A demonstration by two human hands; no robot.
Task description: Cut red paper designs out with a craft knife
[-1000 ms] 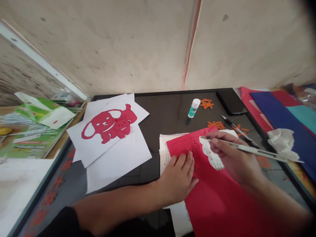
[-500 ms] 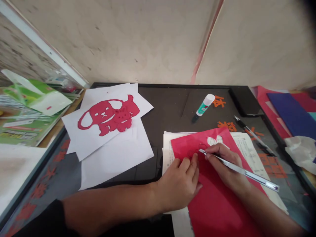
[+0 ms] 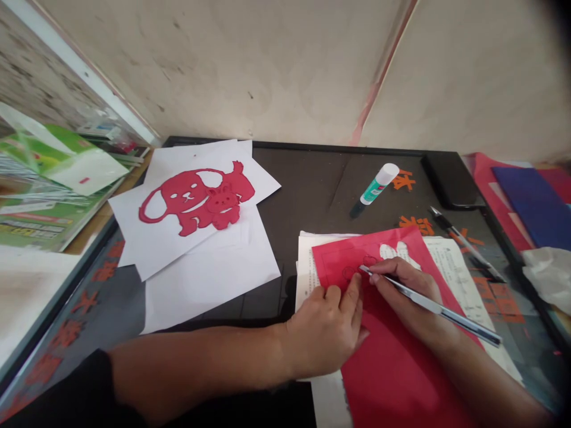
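Note:
A red sheet of paper point(image 3: 397, 374) lies over a stack of printed pages point(image 3: 446, 261), with thin outlines drawn near its top. Holes cut through the red sheet point(image 3: 404, 252) let the print below show. My right hand point(image 3: 410, 297) grips a slim silver craft knife point(image 3: 432, 306) like a pen, its tip touching the red sheet by a small drawn shape. Just left of that tip, my left hand point(image 3: 328, 327) presses the sheet down, index finger extended and other fingers bent; nothing shows in its grasp.
White sheets point(image 3: 178, 303) carry a red paper-cut animal point(image 3: 191, 199) at left. A glue stick point(image 3: 379, 184), a black phone point(image 3: 451, 180) and a pen point(image 3: 466, 244) lie beyond my right hand. Coloured papers point(image 3: 530, 202) and crumpled white tissue point(image 3: 548, 270) are at far right, green booklets point(image 3: 49, 220) at far left.
The view has shifted slightly. The knife's tip stays near the same spot on the red sheet, its handle turned a little; the left hand still presses beside it.

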